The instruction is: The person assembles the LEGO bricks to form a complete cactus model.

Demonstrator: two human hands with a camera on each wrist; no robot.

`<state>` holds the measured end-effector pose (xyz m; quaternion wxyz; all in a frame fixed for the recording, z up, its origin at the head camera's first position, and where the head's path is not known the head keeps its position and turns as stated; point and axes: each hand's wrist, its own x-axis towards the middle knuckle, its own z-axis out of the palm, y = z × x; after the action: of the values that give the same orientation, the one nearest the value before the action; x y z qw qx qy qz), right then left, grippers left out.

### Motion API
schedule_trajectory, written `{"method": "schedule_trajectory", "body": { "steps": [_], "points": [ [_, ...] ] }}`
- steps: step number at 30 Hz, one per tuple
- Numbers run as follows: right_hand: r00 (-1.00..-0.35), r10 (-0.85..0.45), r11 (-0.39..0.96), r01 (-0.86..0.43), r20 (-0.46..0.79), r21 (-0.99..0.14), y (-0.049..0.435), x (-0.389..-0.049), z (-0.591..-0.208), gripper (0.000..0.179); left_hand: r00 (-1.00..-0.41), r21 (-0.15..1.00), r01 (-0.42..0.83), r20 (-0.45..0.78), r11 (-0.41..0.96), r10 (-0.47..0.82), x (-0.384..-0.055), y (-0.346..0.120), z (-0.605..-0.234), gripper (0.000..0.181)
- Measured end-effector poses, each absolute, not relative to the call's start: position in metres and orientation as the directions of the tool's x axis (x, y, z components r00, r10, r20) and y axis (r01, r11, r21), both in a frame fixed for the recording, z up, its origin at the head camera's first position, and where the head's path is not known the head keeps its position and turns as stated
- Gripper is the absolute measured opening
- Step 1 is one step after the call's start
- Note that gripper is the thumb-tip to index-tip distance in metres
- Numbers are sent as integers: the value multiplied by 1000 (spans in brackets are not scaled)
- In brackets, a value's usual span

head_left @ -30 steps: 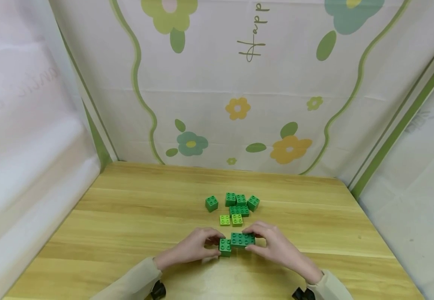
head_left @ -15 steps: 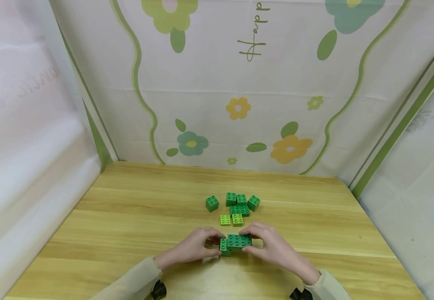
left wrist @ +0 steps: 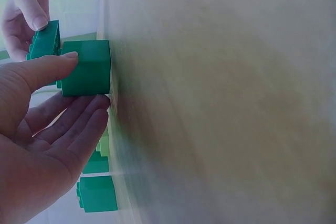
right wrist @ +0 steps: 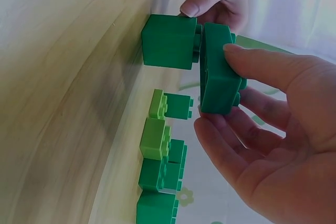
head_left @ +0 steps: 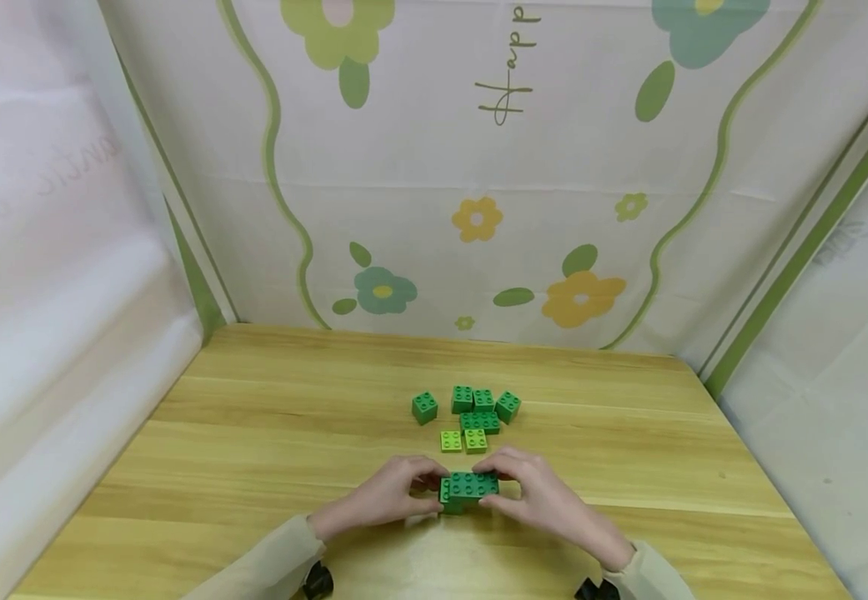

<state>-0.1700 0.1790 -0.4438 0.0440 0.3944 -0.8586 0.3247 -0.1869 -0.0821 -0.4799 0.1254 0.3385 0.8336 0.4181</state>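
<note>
Left hand [head_left: 396, 492] and right hand [head_left: 537, 493] are each clamped on a green block, close together over the wooden table [head_left: 291, 417]. A second ago the long block [head_left: 474, 483] was to the right of the square block [head_left: 445, 495], whose four studs all showed. Now it has slid left over those studs, leaving only the left-hand ones visible from above, and the right hand has shifted left with it. The right wrist view shows a narrow gap between the long block and part of the studded top.

The left hand has stayed in place, its thumb on one side of the square block and fingers on the other. The right hand pinches the long block the same way, thumb nearer the person. Both forearms angle inward from pale sleeves [head_left: 274, 560]. Beyond the hands, the lime blocks [head_left: 475, 441] and loose green blocks [head_left: 424, 407] lie as before.
</note>
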Motion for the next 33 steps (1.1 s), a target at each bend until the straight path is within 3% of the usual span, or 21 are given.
{"method": "schedule_trajectory", "body": {
  "steps": [33],
  "points": [
    [-674,-677,483,-710,296,-512,169,-172,-444,31,-740,784,448,54,431,671,-188,-82,-479,34]
  ]
}}
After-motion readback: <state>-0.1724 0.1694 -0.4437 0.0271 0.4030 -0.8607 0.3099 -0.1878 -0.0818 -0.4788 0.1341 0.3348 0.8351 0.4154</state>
